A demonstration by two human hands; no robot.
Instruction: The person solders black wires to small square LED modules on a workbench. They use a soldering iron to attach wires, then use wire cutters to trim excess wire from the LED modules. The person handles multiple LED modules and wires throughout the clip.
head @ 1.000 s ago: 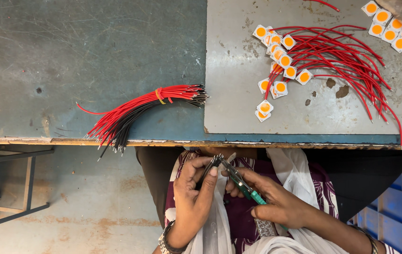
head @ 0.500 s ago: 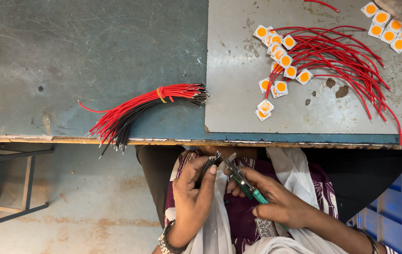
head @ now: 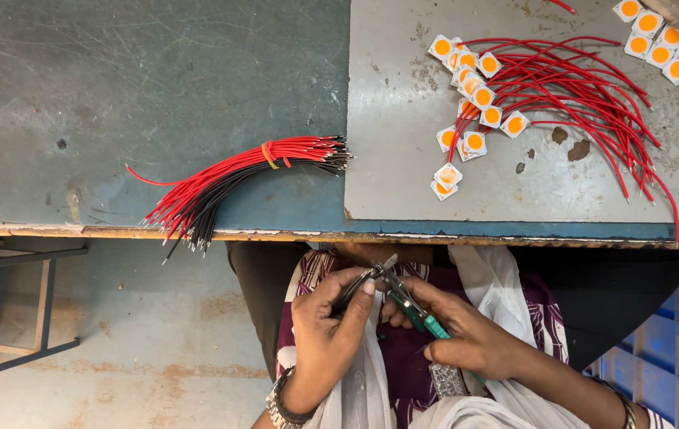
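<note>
Both hands are below the table edge, over my lap. Left hand point(head: 325, 330) — fingers pinched around a thin dark wire point(head: 353, 286), held near its upper end, thumb and forefinger closed on it. Right hand point(head: 466, 338) is wrapped around the green-handled cutter point(head: 412, 306), handles gripped in the palm, metal tip pointing up and left so that it meets the wire just beside my left fingertips; whether the blades are closed on the wire I cannot tell. On the blue-green table point(head: 117, 95), well apart from my hands, lies a bundle of red and black wires point(head: 236, 179), tied near its right end with an orange band point(head: 268, 153), its left ends fanning out over the table edge. Further right sits a grey metal sheet point(head: 403, 175) — on it a loose spread of red wires point(head: 578, 95) joined to small white squares with orange round centres point(head: 474, 87); more of these squares lie along the sheet's upper right corner. Metal frame of a stool point(head: 29, 318) stands on the floor at left.
</note>
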